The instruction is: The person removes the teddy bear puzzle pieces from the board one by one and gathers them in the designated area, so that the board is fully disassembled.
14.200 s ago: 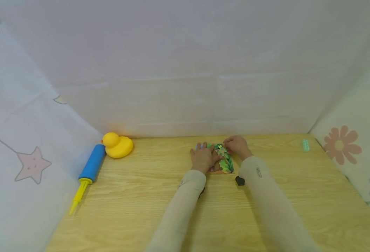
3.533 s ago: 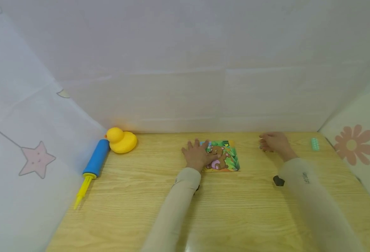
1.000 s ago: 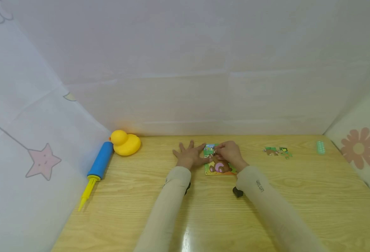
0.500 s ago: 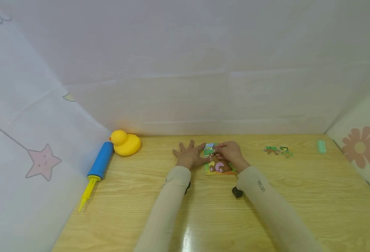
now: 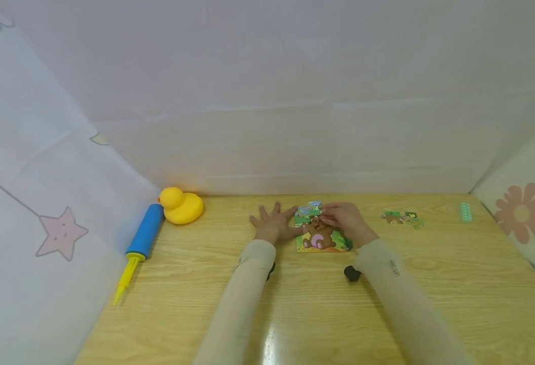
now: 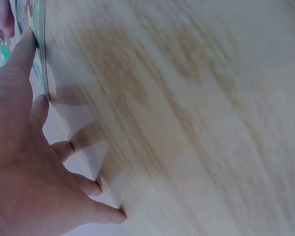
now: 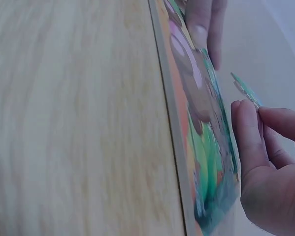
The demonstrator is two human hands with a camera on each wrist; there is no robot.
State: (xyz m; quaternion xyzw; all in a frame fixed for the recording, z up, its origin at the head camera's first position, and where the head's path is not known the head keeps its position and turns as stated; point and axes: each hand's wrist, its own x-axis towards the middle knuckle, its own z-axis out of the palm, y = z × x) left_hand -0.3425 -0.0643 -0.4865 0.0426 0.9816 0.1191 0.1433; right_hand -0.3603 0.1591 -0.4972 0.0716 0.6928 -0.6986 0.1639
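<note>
A bear jigsaw puzzle (image 5: 320, 242) lies flat on the wooden table. My left hand (image 5: 274, 226) has its fingers spread on the tabletop at the puzzle's left side. In the left wrist view the thumb (image 6: 23, 51) of that hand touches the puzzle's edge. Above the puzzle's upper part, my right hand (image 5: 348, 221) pinches a small puzzle piece (image 5: 314, 205) between thumb and fingers. The right wrist view has this piece (image 7: 245, 88) tilted and raised off the puzzle. Part of the puzzle's upper right is hidden behind the right hand.
Several loose puzzle pieces (image 5: 402, 218) lie together to the right. Farther right is a small mint-green block (image 5: 465, 212). A yellow rubber duck (image 5: 181, 205) and a blue and yellow hand pump (image 5: 144, 230) stand by the left wall. A cloth wall (image 5: 267, 152) closes the back.
Over the last half second my right hand has drawn slightly right, and the pinched piece now shows above the puzzle. Earlier, this hand set several pieces down at the right. The left hand stays still.
</note>
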